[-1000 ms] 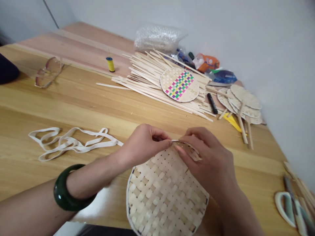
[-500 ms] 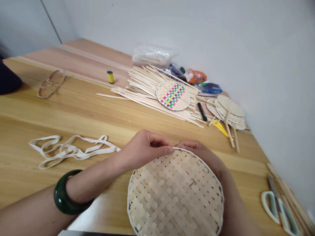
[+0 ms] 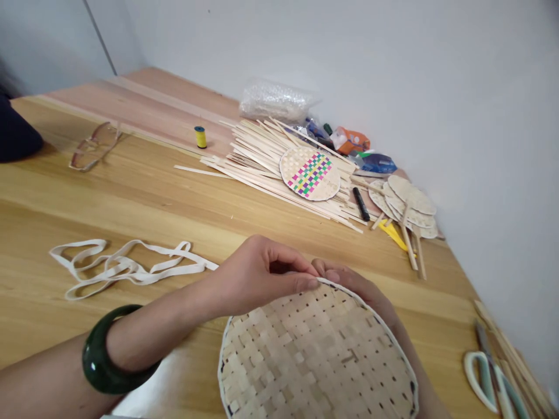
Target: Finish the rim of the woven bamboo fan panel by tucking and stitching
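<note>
Close in front of me is a round woven fan panel (image 3: pixel 314 355) of pale strips, its edge bound with thin white trim. My left hand (image 3: pixel 271 270), below a dark green bangle (image 3: pixel 109 349), pinches the top rim between thumb and fingers. My right hand (image 3: pixel 356 285) is at the same rim just to the right, its fingers curled behind the panel and partly hidden. The two hands nearly touch at the top edge. A loose white ribbon (image 3: pixel 131 267) lies on the table to the left, one end running behind my left wrist.
Pale flat strips (image 3: pixel 248 163) lie in a pile at the back, under a coloured woven disc (image 3: pixel 310 173). Several handled fans (image 3: pixel 413 201), a black marker (image 3: pixel 360 203) and scissors (image 3: pixel 491 366) lie to the right. Glasses (image 3: pixel 94 145) and a yellow spool (image 3: pixel 200 137) are at the back left.
The panel has tilted and its top edge sits slightly lower and further right. Both hands moved with it, and my right thumb now shows at the rim. The view has shifted a little.
</note>
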`<state>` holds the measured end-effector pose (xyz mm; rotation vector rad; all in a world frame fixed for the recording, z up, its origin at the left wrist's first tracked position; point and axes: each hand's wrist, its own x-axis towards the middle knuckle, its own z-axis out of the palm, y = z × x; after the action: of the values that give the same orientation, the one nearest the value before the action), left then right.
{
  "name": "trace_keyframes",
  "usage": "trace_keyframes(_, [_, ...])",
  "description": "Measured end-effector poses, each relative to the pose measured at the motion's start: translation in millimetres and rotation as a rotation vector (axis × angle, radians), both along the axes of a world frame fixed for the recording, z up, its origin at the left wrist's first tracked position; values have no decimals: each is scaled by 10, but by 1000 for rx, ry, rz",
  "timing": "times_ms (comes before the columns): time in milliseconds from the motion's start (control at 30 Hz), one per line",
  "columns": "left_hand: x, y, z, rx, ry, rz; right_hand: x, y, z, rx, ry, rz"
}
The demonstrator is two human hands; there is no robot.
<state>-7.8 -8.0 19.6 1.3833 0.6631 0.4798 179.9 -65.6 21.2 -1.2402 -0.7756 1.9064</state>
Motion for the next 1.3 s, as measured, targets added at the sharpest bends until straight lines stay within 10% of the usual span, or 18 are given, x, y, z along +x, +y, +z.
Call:
trace_keyframes(200, [22, -18, -4, 94, 13, 3, -12, 33, -84, -7, 5, -50])
trace_keyframes(500, [54, 31, -41, -106, 51, 22, 45, 226, -208, 49, 44, -508])
trace_keyframes(867, [75, 52, -114, -164, 11, 54, -22, 196, -246, 26, 42, -191])
trace_keyframes(1300, [83, 26, -165, -264, -27, 59, -7, 198, -459, 94, -197, -290])
